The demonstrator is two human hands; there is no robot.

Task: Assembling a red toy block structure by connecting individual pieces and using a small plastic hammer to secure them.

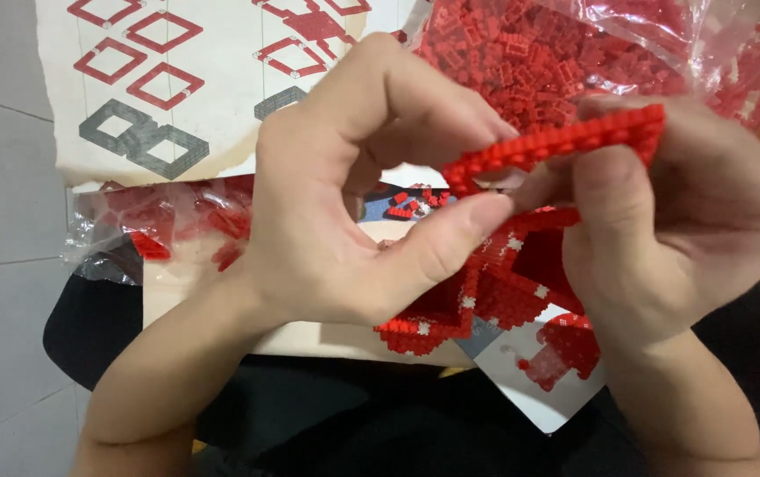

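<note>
Both hands meet over my lap on a thin red strip of tiny building bricks [565, 140]. My left hand [353, 203] pinches the strip's left end between thumb and fingers. My right hand [662, 221] grips its right end. Just below the hands lie red assembled brick pieces with white studs [486, 300], partly hidden by my fingers. A few loose red bricks [411, 205] show through the gap under my left fingers.
A clear bag full of small red bricks [556, 44] lies at the top right. Another clear bag with red bricks [159, 221] lies at the left. A printed instruction sheet with red and grey diamond shapes [159, 79] covers the top left. Grey floor tiles [0, 221] lie beyond.
</note>
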